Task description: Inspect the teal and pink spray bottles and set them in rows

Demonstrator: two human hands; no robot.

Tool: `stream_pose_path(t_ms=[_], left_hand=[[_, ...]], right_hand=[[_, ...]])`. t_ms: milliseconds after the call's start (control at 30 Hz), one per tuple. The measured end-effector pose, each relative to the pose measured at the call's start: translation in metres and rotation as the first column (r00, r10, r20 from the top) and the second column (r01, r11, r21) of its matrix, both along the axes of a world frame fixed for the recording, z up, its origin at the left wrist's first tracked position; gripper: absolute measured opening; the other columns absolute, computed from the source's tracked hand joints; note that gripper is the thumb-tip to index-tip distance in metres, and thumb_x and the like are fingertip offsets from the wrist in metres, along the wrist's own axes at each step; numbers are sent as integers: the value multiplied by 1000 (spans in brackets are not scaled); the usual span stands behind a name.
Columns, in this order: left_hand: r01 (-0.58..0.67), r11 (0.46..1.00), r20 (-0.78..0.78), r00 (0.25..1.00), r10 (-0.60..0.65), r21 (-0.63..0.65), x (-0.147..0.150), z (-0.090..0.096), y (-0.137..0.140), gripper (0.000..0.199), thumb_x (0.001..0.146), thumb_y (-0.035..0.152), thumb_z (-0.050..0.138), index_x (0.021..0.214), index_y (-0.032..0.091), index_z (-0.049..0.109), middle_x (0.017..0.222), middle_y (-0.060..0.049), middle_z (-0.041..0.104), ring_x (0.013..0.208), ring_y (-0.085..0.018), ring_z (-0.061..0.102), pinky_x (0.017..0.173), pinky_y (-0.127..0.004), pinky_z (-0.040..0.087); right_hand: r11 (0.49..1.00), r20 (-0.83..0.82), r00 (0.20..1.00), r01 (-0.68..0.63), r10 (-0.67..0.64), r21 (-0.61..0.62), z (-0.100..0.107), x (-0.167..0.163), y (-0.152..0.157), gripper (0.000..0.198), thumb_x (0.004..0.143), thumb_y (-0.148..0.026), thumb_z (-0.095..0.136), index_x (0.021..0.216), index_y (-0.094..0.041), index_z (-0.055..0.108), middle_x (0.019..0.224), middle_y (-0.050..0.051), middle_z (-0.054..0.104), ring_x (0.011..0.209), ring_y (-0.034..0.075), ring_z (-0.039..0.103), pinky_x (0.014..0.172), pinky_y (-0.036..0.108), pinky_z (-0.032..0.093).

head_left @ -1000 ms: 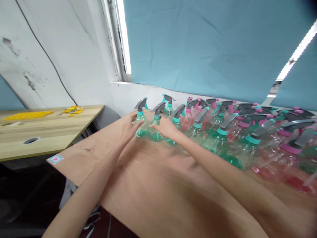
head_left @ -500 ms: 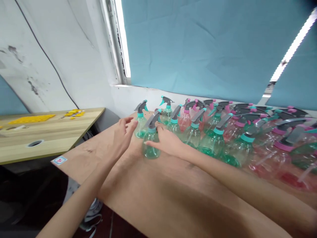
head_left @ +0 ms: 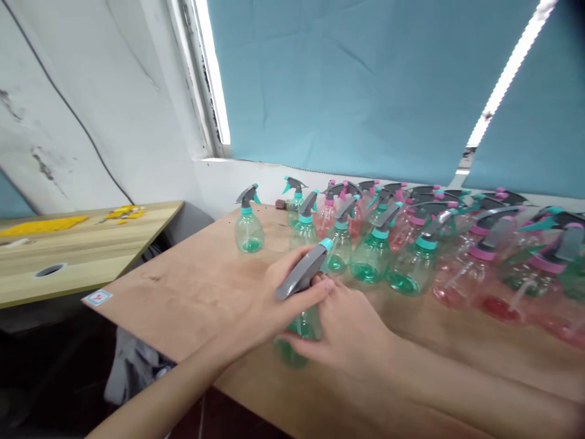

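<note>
Both my hands are closed round one green spray bottle [head_left: 305,324] with a grey trigger head and a teal nozzle. My left hand [head_left: 282,291] wraps the neck just beneath the head. Lower down, my right hand [head_left: 350,323] grips the clear green body, its thumb across the front. The bottle leans slightly, and I cannot tell whether its base touches the board. Beyond my left hand a green spray bottle [head_left: 249,235] stands by itself. Several more, such as this green spray bottle [head_left: 370,259], stand close behind my right hand.
Rows of pink spray bottles [head_left: 503,299] and green ones fill the right side of the brown board [head_left: 183,274]. At left stands a wooden desk [head_left: 105,250] with yellow pieces [head_left: 125,212] on it. A blue sheet [head_left: 342,91] covers the window behind.
The spray bottle has come nearer to me, away from the others. My left hand, open and apart before, has closed round its neck; my right hand has kept its grip on the body.
</note>
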State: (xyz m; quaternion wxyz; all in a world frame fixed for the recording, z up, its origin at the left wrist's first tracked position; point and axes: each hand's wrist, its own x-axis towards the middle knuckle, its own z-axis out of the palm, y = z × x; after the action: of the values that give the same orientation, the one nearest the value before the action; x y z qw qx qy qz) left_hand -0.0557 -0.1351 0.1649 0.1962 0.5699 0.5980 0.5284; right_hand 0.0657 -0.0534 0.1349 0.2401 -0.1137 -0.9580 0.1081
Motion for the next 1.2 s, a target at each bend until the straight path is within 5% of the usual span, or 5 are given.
stream_pose_path(t_ms=[233, 467, 600, 900, 1200], left_hand=[[170, 985, 82, 982, -168, -17, 35, -10, 50, 18, 86, 21, 57, 103, 28, 61, 101, 0, 68, 97, -23, 64, 88, -39, 51], [421, 899, 155, 902, -402, -120, 62, -4, 92, 43, 76, 15, 56, 117, 27, 59, 119, -2, 67, 108, -25, 61, 88, -36, 51], [426, 891, 173, 900, -400, -155, 71, 2, 107, 49, 66, 14, 51, 109, 27, 68, 102, -1, 74, 82, -23, 67, 74, -37, 54], [374, 917, 124, 925, -359, -138, 85, -1, 121, 38, 64, 15, 53, 94, 29, 72, 108, 0, 74, 103, -28, 66, 92, -43, 52], [430, 884, 162, 900, -404, -185, 84, 2, 125, 35, 64, 16, 54, 92, 30, 70, 108, -2, 72, 104, -30, 65, 85, -43, 53]], right_hand=[[969, -66, 972, 231, -226, 88, -14, 40, 24, 56, 80, -66, 56, 99, -13, 64, 87, 17, 68, 84, 36, 66, 59, 45, 54], [976, 74, 990, 129, -118, -178, -36, 101, 74, 66, 85, -72, 47, 116, -14, 56, 104, 15, 67, 94, 33, 65, 78, 50, 53], [963, 174, 985, 49, -2, -266, -58, 140, 110, 58, 92, -61, 47, 129, -17, 51, 134, 17, 56, 123, 30, 53, 101, 49, 44], [944, 253, 966, 132, -55, -302, -87, 183, 145, 74, 88, -65, 52, 146, -21, 40, 155, 13, 33, 142, 30, 32, 113, 51, 31], [934, 252, 967, 130, -45, -332, -88, 182, 146, 85, 83, -70, 55, 150, -22, 34, 157, 11, 30, 144, 31, 27, 116, 51, 26]])
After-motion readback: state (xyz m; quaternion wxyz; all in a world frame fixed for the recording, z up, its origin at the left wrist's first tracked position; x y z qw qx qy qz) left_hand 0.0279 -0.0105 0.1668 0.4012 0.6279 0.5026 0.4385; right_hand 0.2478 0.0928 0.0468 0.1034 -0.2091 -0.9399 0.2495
